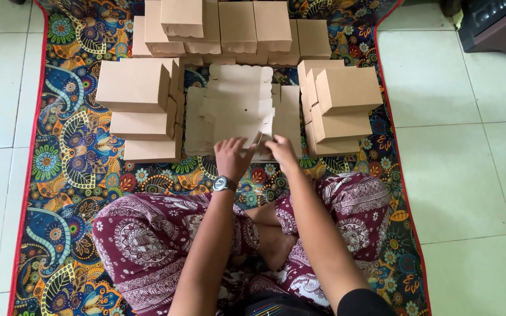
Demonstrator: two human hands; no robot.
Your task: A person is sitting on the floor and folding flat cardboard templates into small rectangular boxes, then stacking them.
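We sit cross-legged on a patterned mat (66, 169) and look down at both hands, which meet at the near edge of a pile of flat brown cardboard blanks (235, 114). Our left hand (233, 157), with a watch (224, 184) on its wrist, has its fingers curled and reaches in towards a small raised flap (257, 139) of the top blank. Our right hand (280, 151) comes in from the other side, fingers bent around the same edge. From this angle it looks as though both hands pinch that flap between thumb and fingers, though the fingertips are partly hidden and we cannot be sure how firm the grip is.

The pile of blanks lies on the mat straight ahead of us, between two stacks of folded boxes. The left stack (139, 105) stands just beside the blanks, stepped like stairs. The right stack (341, 102) sits on the other side, also close. A back row of boxes (235, 29) runs along the far end of the mat. Pale floor tiles (458, 146) surround the mat on both sides.
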